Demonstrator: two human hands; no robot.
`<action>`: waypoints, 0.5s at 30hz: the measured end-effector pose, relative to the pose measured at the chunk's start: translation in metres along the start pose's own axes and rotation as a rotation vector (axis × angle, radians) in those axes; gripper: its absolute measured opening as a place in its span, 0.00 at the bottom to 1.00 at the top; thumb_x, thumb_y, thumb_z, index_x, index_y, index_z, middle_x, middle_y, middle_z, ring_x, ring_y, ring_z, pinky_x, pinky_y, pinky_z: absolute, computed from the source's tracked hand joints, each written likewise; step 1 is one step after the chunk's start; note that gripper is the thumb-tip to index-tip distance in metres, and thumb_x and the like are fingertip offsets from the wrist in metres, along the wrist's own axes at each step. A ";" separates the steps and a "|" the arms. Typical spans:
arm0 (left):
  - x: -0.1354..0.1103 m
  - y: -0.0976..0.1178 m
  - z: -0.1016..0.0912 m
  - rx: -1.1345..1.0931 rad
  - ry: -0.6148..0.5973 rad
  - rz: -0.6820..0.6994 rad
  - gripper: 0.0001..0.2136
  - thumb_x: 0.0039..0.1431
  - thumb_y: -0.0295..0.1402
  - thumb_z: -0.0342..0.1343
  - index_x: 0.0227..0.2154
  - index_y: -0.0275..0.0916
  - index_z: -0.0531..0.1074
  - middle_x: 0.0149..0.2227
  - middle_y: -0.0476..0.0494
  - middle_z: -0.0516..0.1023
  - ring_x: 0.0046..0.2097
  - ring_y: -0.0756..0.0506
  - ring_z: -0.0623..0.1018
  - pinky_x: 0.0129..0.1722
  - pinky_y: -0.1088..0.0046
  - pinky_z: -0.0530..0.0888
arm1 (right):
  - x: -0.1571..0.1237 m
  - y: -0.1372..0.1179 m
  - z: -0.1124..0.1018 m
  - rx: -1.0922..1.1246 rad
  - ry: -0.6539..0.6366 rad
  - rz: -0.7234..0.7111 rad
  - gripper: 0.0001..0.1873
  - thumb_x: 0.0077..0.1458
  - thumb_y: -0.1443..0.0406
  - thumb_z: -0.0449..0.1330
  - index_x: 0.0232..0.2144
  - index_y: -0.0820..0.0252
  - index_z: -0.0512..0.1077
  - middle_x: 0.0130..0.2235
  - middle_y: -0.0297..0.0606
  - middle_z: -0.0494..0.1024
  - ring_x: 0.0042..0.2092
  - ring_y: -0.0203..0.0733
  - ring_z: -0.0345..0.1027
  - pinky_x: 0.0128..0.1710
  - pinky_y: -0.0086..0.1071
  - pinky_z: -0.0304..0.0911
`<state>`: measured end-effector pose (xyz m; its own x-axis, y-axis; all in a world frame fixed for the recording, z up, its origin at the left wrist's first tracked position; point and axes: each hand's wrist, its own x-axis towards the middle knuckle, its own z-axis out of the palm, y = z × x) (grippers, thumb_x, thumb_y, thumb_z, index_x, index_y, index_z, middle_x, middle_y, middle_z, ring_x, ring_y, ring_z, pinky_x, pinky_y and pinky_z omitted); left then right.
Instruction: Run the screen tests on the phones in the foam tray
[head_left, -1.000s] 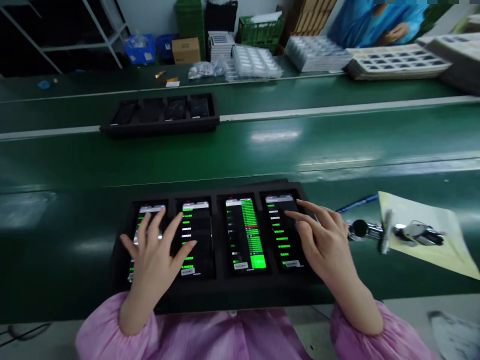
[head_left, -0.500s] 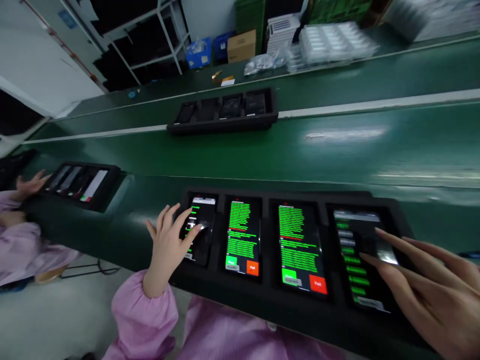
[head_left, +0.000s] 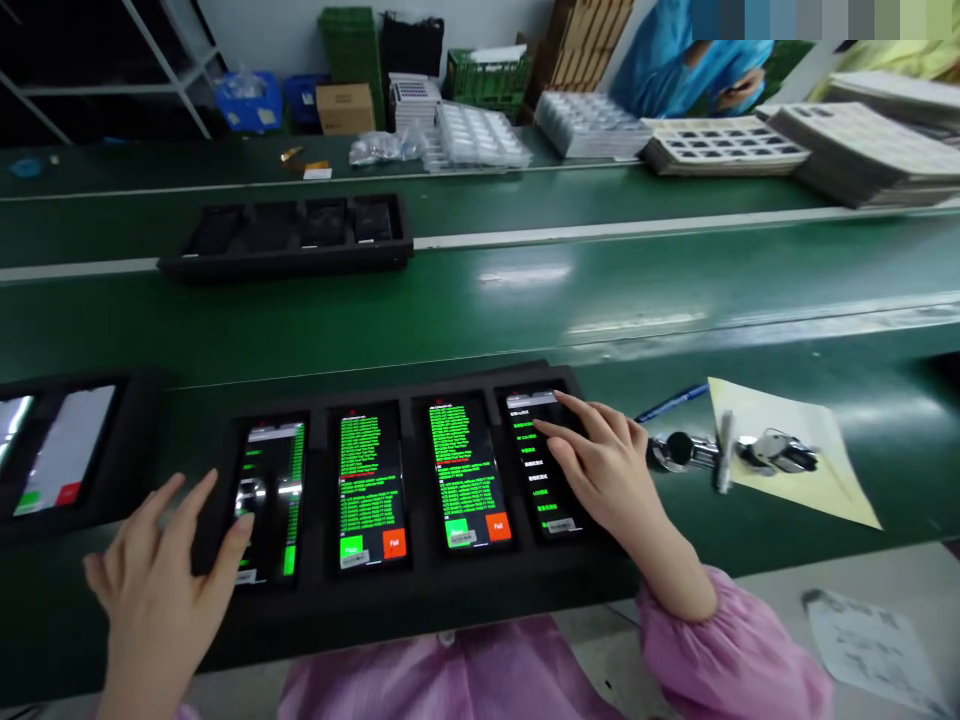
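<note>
Before me lies a black tray (head_left: pixel 319 590) with phones side by side in its slots, all screens lit. My left hand (head_left: pixel 161 580), fingers apart and holding nothing, hovers by the leftmost phone (head_left: pixel 274 500), its thumb near that screen. My right hand (head_left: pixel 607 465) is over the rightmost phone (head_left: pixel 540 480), fingers spread, a fingertip at its green-and-white list; whether it touches the glass I cannot tell. Between them, a second phone (head_left: pixel 369 490) and a third phone (head_left: pixel 461 475) show green text with a green button and a red "Fail" button.
Another black tray (head_left: pixel 142 440) with phones sits at the left; a further black tray (head_left: pixel 300 260) rests across the bench. Right of me are a blue pen (head_left: pixel 671 402), metal tools (head_left: pixel 686 450) and a yellow sheet (head_left: pixel 832 440). A person in blue (head_left: pixel 660 60) stands behind stacked trays (head_left: pixel 724 145).
The view has swung to the right, bringing the pen, metal tools and sheet into sight. The leftmost phone's screen now shows extra green marks along its right side. Both hands stay over the outer phones.
</note>
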<state>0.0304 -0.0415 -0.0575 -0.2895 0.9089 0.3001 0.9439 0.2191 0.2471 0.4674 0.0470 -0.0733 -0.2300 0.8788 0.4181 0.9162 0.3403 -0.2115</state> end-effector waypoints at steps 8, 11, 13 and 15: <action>-0.046 -0.009 -0.002 0.080 -0.087 0.061 0.27 0.72 0.48 0.48 0.71 0.55 0.58 0.70 0.36 0.65 0.68 0.25 0.68 0.68 0.31 0.61 | -0.032 -0.011 -0.023 0.090 0.148 0.072 0.20 0.72 0.65 0.49 0.55 0.51 0.78 0.56 0.42 0.79 0.53 0.48 0.74 0.53 0.45 0.62; -0.051 -0.007 -0.002 0.101 -0.139 0.096 0.27 0.72 0.46 0.49 0.72 0.55 0.55 0.71 0.36 0.64 0.68 0.24 0.68 0.67 0.31 0.62 | -0.039 -0.014 -0.023 0.105 0.110 0.075 0.19 0.71 0.66 0.50 0.55 0.51 0.78 0.55 0.40 0.80 0.53 0.47 0.74 0.53 0.44 0.63; -0.051 -0.006 -0.001 0.101 -0.134 0.112 0.27 0.72 0.45 0.49 0.72 0.55 0.56 0.71 0.35 0.65 0.68 0.24 0.68 0.67 0.31 0.62 | -0.039 -0.015 -0.021 0.093 0.090 0.071 0.19 0.72 0.65 0.50 0.53 0.51 0.78 0.54 0.40 0.81 0.52 0.48 0.74 0.52 0.44 0.63; -0.050 -0.004 0.000 0.089 -0.108 0.114 0.26 0.73 0.46 0.49 0.71 0.54 0.57 0.71 0.35 0.65 0.69 0.24 0.68 0.67 0.31 0.62 | -0.039 -0.014 -0.021 0.093 0.077 0.045 0.18 0.72 0.65 0.50 0.52 0.52 0.79 0.54 0.41 0.80 0.53 0.48 0.73 0.51 0.45 0.63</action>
<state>0.0407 -0.0874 -0.0740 -0.1656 0.9614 0.2196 0.9814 0.1387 0.1328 0.4700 0.0012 -0.0681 -0.1601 0.8668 0.4723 0.8897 0.3340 -0.3114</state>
